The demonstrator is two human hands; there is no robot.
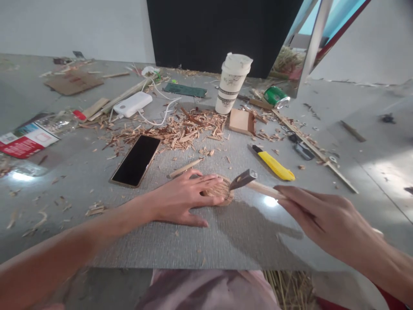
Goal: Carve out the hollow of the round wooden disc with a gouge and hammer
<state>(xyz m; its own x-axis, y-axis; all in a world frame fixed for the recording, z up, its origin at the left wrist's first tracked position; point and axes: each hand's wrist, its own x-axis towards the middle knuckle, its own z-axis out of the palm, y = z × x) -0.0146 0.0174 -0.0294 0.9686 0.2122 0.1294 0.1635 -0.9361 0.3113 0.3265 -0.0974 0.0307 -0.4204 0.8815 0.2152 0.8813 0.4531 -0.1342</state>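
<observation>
A small round carved wooden piece (221, 190) lies flat on the grey table (155, 247) near the front. My left hand (185, 196) rests palm down on it, fingers spread across its left part. In my right hand (319, 217) is the wooden handle of a small hammer (243, 179); the dark metal head is at the piece's right edge. Whether the head touches the wood cannot be told. Just behind my left hand lies a thin wooden stick (185, 168).
Behind are wood shavings (190, 129), a phone (136, 161), a power bank (133, 104), a lidded paper cup (232, 84) and a wooden block (241, 122). A yellow cutter (275, 165), green can (276, 97) and long strip (312, 148) lie right; a plastic bottle (63, 122), left.
</observation>
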